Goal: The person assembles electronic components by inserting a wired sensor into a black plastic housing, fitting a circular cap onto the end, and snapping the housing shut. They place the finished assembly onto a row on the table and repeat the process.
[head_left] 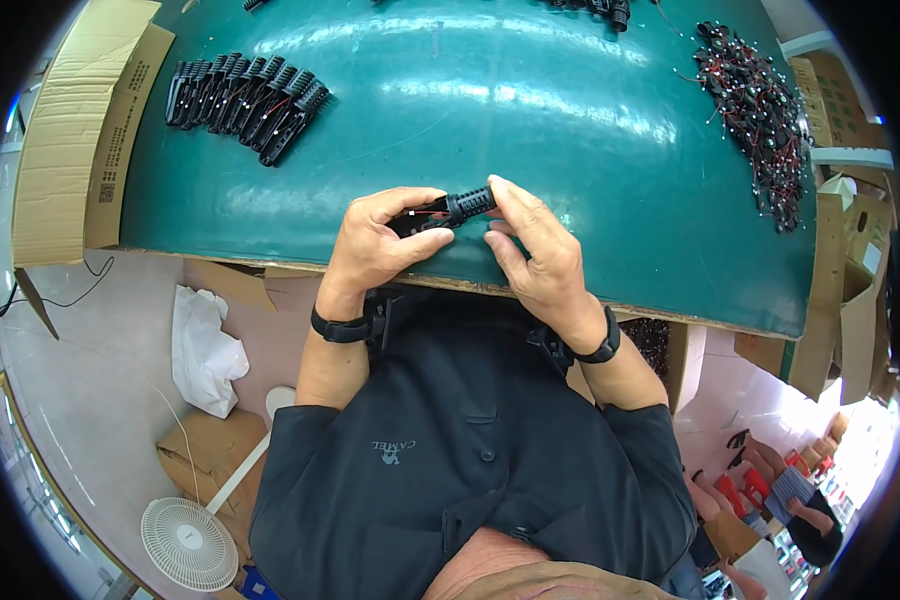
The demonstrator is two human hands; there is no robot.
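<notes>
Curled fingers of the bare left hand [368, 242] are gripping a black plastic device [457, 208] with a ribbed cylindrical end, near the front of a glossy green tabletop [590, 190]; the half-open right hand [547, 258] is fingertip-touching that end.

Free passage over green tabletop [420, 120] between black housings [242, 100] at left and wired heap [760, 120] at right

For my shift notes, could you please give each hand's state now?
Left hand: closed, holding the black part.
Right hand: partly open, at its ribbed end.
</notes>
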